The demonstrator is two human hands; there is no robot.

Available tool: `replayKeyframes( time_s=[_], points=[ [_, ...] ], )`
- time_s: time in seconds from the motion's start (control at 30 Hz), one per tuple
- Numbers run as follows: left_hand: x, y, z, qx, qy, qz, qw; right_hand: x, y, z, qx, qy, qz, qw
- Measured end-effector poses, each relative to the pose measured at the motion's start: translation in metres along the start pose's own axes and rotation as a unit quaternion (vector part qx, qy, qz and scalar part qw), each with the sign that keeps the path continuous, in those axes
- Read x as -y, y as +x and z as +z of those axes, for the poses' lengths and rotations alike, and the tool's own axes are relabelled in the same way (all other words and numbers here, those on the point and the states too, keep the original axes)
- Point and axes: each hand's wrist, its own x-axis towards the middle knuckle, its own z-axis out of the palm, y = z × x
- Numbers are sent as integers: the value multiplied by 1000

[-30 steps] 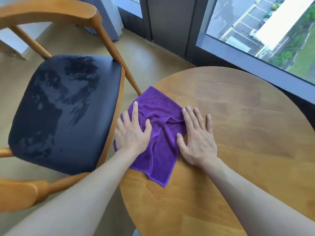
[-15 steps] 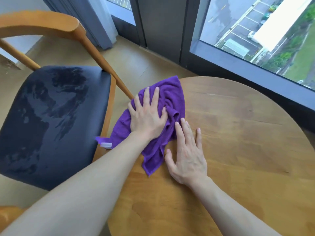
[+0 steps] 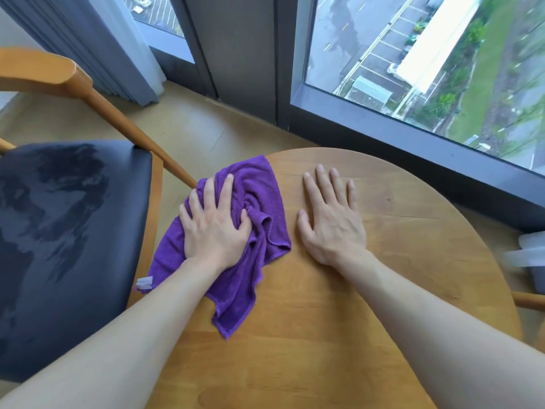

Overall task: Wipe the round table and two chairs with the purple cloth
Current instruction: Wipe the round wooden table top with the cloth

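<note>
While the left hand (image 3: 213, 228) presses the purple cloth (image 3: 250, 231) at the worktop (image 3: 383, 290) edge, fingers spread, it's table-wiping time. Right hand (image 3: 331, 222) lies flat, fingers apart; next, a sweep toward frame right.

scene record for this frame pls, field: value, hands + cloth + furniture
left hand: left hand lies palm down on the purple terry cloth, fingers spread, thumb bunching a fold
right hand: right hand flat on bare wood, apart from the cloth
cloth: crumpled at the left edge of the round wooden table, partly hanging over it, white tag at its corner
chair: wooden armchair with a dark padded seat beside the table, seat streaked
window: large glass pane behind the table
</note>
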Motion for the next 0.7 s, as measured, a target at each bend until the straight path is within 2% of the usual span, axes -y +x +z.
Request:
replayKeyframes(
  time_s=[0.1, 0.17, 0.3, 0.4, 0.5, 0.53, 0.6, 0.63, 0.7],
  points=[
    [-28, 29, -7, 5, -5, -64, 998, -1, -1, 0, -14, 22, 2, 1000],
    [-60, 53, -12, 1, -17, -71, 997, 0, -2, -1, -15, 40, 5, 999],
    [-105, 54, -2, 14, -6, 41, 999, 0, -4, -3, -49, 93, 17, 994],
    [-95, 36, -1, 17, -9, 132, 991, -1, -5, -6, -73, 113, 10, 991],
    [-78, 10, -10, 39, -67, 223, 972, -1, -6, -11, -69, 120, -16, 990],
    [-75, 1, -12, 51, -113, 238, 963, -1, -7, -13, -66, 127, -22, 990],
    [-73, -13, -25, 91, -290, 212, 929, -1, -11, -16, -74, 138, -25, 987],
    [-72, -16, -33, 105, -401, 170, 894, 2, -13, -17, -81, 140, -19, 987],
    [-60, -18, -43, 74, -564, 74, 819, 17, -12, -15, -89, 138, 15, 986]
  ],
)
